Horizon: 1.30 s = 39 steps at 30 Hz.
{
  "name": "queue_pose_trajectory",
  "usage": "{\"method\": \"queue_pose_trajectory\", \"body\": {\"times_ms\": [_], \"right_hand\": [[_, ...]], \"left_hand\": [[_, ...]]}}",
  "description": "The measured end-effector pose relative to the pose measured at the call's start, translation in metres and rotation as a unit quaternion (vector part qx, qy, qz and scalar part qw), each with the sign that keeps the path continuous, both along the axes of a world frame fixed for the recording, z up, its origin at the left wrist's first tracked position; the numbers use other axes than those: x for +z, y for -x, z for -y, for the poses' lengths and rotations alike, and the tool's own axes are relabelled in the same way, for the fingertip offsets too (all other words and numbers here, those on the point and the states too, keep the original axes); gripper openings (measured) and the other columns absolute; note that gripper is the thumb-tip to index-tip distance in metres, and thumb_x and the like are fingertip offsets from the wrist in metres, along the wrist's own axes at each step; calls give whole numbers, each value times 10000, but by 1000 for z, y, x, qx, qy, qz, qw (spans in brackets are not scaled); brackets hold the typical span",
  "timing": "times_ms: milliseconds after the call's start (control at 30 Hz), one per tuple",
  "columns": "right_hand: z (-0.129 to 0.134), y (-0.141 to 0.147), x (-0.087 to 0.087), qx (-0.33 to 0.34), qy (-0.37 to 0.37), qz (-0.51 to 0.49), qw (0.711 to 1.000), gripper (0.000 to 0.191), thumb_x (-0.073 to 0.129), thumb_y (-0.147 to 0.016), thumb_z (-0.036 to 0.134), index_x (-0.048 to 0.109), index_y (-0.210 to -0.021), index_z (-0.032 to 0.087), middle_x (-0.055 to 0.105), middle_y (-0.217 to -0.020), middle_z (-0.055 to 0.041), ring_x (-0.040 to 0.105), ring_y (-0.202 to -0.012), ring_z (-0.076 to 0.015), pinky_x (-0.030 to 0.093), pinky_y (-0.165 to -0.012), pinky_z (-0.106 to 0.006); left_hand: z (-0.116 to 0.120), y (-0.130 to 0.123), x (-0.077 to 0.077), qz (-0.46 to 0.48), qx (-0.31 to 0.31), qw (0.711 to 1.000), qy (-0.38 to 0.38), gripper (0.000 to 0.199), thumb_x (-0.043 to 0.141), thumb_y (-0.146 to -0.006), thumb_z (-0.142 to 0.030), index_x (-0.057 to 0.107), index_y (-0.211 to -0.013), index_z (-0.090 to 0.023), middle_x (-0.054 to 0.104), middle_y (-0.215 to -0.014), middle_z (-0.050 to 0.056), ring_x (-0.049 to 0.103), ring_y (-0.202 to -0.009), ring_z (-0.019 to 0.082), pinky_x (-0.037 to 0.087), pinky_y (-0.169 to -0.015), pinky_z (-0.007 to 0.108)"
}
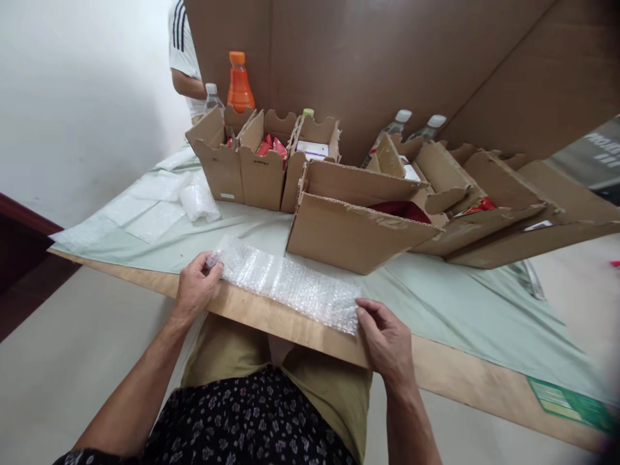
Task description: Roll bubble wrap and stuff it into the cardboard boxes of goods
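Note:
A long strip of clear bubble wrap (285,279) stretches between my two hands over the front edge of the table. My left hand (197,284) pinches its left end between thumb and fingers. At the other end my right hand (387,336) grips the right edge, thumb and fingers closed on it. Just behind the strip stands a low cardboard box (353,232), open at the top, with something dark red inside. Further left on the cloth lie a rolled piece of bubble wrap (199,199) and several flat bubble wrap sheets (155,221).
Cardboard bins (261,177) with red packets and a white box stand behind, more bins (504,239) at right. An orange bottle (239,84) and clear bottles (400,123) rise behind them. A large cardboard panel (363,64) closes the back. Another person's arm (188,84) shows at far left.

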State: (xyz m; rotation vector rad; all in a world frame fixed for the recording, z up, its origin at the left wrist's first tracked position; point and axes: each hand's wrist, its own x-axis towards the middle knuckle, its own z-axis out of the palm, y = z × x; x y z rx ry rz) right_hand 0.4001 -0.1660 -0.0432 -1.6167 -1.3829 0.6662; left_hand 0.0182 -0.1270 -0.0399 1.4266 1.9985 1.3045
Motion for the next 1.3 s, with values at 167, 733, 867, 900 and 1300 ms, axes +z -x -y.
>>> {"method": "queue_pose_trajectory", "body": {"times_ms": [167,733,867,900,1300], "right_hand": [[1,13,-3,86,-67,97,989,270,628,-907,388,761,-1073,223,761,-1091,-98,723,-915,-221,619,-854,-379],[12,1,-18,138,-116,285,942,302,551,-1001,389,785,-1113,235,773,-1125,-120,703,-1095,-310,588,-933,-514],[10,7,-13,149,-110,251,950,255,572,-982,349,788,-1061,240,789,-1072,-103,718,-1051,-295,595,-923,-496],[9,9,-11,153,-107,231,955,241,581,-978,344,787,-1051,242,793,-1060,-98,723,-1050,-288,599,-931,-487],[9,62,5,217,-59,70,972,188,618,-954,321,778,-1022,250,791,-1018,-69,735,-993,-240,597,-918,-406]], "left_hand": [[1,-4,-10,-67,20,997,-36,395,636,-795,-392,703,-1125,-184,721,-1005,68,659,-898,235,552,-898,383],[23,-39,-17,-160,-96,970,-153,187,584,-939,-232,738,-1044,-212,749,-1119,98,685,-1121,274,548,-1035,474],[27,-53,-25,-143,-143,968,-147,178,594,-933,-207,742,-1030,-224,771,-1083,75,695,-1096,261,546,-1019,467],[28,-55,-25,-142,-153,967,-147,177,595,-934,-204,741,-1032,-224,774,-1081,73,695,-1095,260,547,-1014,466],[32,-78,-16,-163,-215,952,-144,203,660,-915,-240,727,-1105,-223,740,-1186,101,661,-1196,294,515,-1067,504]]}}
